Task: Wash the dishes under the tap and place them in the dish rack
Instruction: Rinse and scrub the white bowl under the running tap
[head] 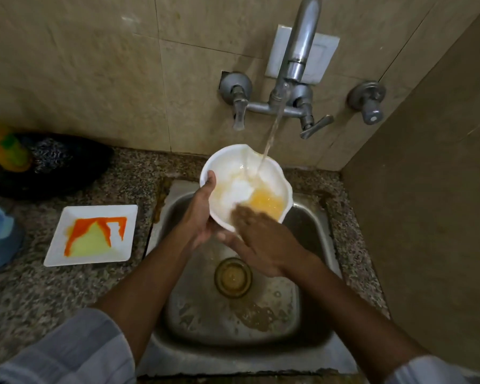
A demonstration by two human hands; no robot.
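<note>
Left hand [203,217] grips the rim of my white scalloped ceramic bowl [245,187] under the running steel wall tap [297,62]; right hand [263,239], fingers flat, rubs inside it, above the steel sink [311,231]

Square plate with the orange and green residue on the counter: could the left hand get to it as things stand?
Probably yes, once freed. The left hand now holds the white bowl under the tap stream; the square plate lies flat on the counter just left of the sink, nothing lying between them.

Rolled grey checked sleeves [75,347]
</note>
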